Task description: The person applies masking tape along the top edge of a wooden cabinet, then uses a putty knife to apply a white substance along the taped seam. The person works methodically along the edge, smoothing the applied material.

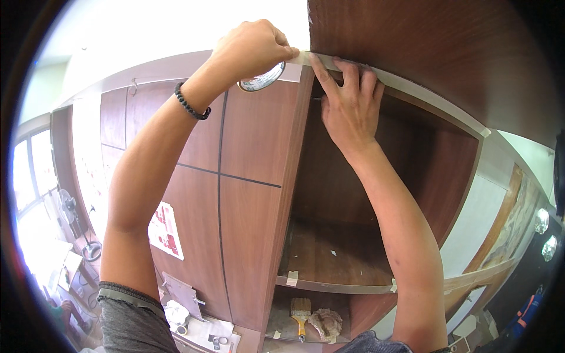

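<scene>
My left hand is raised at the cabinet's top edge, its fingers closed on a roll of tape. The roll hangs below the palm, partly hidden by the hand. A pale tape strip runs along the front edge of the cabinet's top, above the open dark-brown compartment. On that edge rest the fingertips of my right hand; its fingers are spread and the index finger points toward the left hand. The thumb is partly in shadow.
A large brown panel overhangs at the upper right. Brown wall panels with dark grooves stand left. On the lower shelf lie a paintbrush and a crumpled rag. A standing fan is far left.
</scene>
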Tool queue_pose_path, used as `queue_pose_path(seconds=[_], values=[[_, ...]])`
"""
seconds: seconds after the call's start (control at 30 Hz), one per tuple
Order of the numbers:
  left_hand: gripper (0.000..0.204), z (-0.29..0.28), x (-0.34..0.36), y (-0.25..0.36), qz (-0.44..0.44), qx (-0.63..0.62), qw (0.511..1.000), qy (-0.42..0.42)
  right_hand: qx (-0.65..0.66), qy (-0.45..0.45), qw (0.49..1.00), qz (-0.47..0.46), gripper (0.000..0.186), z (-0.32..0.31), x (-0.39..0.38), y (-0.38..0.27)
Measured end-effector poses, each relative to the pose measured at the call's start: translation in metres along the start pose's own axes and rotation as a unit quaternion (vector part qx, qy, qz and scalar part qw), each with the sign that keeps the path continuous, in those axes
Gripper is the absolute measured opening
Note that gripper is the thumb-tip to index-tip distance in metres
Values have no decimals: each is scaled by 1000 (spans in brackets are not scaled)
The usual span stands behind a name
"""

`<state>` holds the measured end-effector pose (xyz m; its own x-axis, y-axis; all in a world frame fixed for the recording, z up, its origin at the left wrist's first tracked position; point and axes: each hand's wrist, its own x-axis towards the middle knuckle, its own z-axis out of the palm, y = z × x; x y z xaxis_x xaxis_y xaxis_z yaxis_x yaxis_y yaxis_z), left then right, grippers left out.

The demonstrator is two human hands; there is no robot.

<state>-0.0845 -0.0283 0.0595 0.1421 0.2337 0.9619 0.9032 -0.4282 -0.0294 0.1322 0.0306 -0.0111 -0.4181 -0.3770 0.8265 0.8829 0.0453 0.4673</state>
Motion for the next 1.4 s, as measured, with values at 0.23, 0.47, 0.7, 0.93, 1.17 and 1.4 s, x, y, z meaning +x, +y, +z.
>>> queue_pose_path(seconds=[0.23,0.47,0.7,0.93,1.17,1.4], values=[[40,-13,-4,9,16,1,1000,-3,28,-15,999,-7,77,-1,-4,3],[37,-16,-9,12,24,10,999,18,33,6,999,-10,82,5,-7,4],[38,-2,-2,2,21,18,999,35,10,5,1000,-10,83,6,-6,5],[38,0,-2,0,19,23,999,35,7,9,1000,-5,85,6,-5,2],[39,1,0,0,12,22,1000,5,-3,3,1000,-2,84,7,-4,0],[40,1,-2,1,18,6,1000,10,-13,8,1000,4,78,8,-4,-3]])
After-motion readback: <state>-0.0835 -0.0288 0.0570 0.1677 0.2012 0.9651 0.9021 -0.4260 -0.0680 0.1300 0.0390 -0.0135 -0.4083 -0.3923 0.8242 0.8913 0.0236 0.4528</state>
